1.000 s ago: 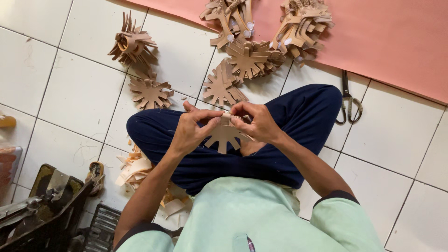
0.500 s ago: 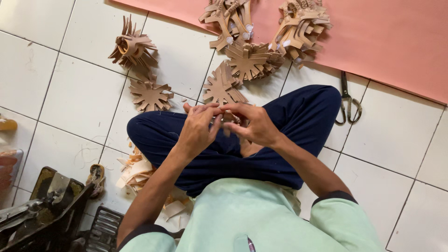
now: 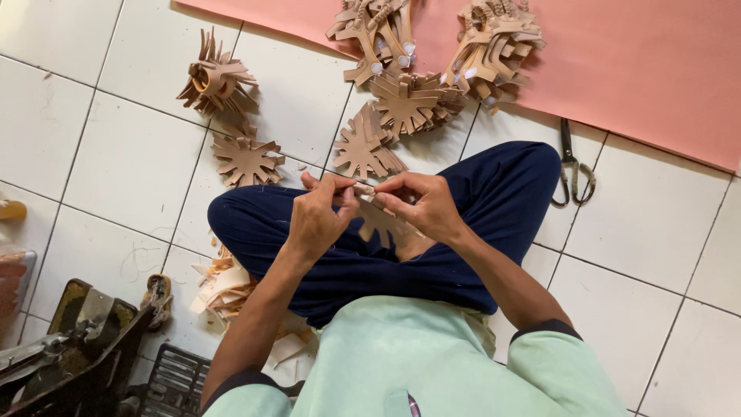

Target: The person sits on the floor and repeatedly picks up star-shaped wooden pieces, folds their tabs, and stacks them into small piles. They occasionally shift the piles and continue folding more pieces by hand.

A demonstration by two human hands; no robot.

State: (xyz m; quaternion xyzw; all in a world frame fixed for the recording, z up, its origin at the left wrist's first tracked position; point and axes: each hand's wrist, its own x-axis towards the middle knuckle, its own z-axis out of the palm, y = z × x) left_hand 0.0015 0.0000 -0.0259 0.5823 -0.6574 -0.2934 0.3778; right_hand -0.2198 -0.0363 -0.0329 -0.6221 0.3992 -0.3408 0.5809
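both hands, the left hand (image 3: 315, 220) and the right hand (image 3: 421, 207), meet over the crossed legs (image 3: 494, 193), pinching a tan star-shaped cutout (image 3: 380, 220) between them. ahead of the knees, flat tan cutouts (image 3: 247, 160) and folded cutouts (image 3: 216, 79) crowd the white tile floor (image 3: 116, 154), with a denser heap (image 3: 409, 100) at the edge of the pink sheet (image 3: 656, 69). bare tiles lie open to the far left and to the right beyond the scissors (image 3: 573, 174). at the left hip, paper scraps (image 3: 224, 286) and a dark machine (image 3: 69, 347) block the near floor.
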